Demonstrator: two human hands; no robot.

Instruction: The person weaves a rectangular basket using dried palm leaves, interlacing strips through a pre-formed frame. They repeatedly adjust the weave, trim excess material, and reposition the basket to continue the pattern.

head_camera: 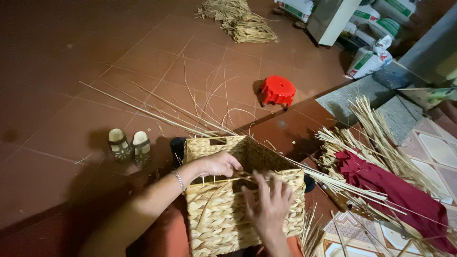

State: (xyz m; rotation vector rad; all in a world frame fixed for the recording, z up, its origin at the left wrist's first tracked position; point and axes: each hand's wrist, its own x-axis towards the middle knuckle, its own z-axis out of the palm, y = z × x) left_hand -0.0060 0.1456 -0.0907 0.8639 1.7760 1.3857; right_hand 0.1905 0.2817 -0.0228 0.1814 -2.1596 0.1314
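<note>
A square woven straw basket sits in front of me, its open top facing up. My left hand, with a thin bracelet on the wrist, grips the near rim and pinches a straw strand there. My right hand rests with fingers spread on the basket's near wall just below the rim, pressing on the weave. Long loose straw strands stick out from the basket's rim and fan over the floor to the far left.
A red plastic stool stands on the brown tiled floor beyond the basket. A pair of sandals lies to the left. Straw bundles and a dark red cloth lie at right. More straw and sacks are farther back.
</note>
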